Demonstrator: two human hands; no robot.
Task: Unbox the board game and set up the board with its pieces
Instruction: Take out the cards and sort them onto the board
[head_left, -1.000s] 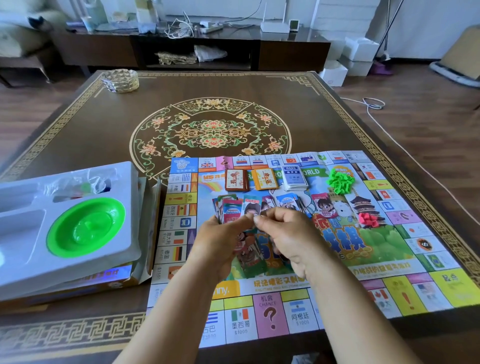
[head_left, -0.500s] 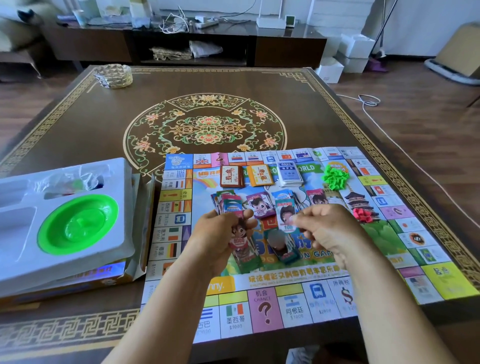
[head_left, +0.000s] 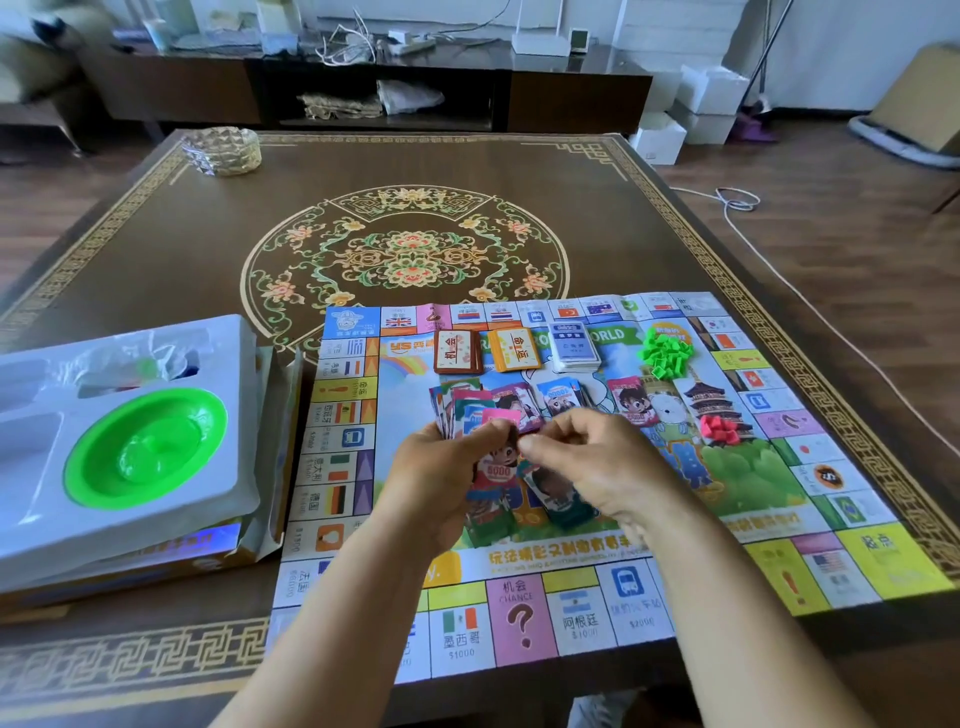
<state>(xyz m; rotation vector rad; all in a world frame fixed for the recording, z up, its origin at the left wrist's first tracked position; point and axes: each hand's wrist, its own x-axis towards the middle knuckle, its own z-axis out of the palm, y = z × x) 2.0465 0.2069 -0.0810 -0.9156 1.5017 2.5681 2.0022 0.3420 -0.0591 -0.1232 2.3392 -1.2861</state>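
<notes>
Back at the fan of play money (head_left: 467, 410) since half a second ago, right hand (head_left: 597, 467), after reaching out to the right over the board. Now pinching the top pink note (head_left: 501, 418) between thumb and fingertips, touching the left hand (head_left: 441, 478). Left hand curled round the fanned stack, held low over the middle of the game board (head_left: 852, 561). Laid flat on the near right part of the patterned table (head_left: 156, 249), that board. Across its far half: three card decks (head_left: 514, 349) in a row, sorted notes below them, green houses (head_left: 665, 353) heaped at right, red pieces (head_left: 719, 430) nearer. Off the board's left edge, white box tray (head_left: 31, 499) with green dish (head_left: 145, 447) seated in it.
</notes>
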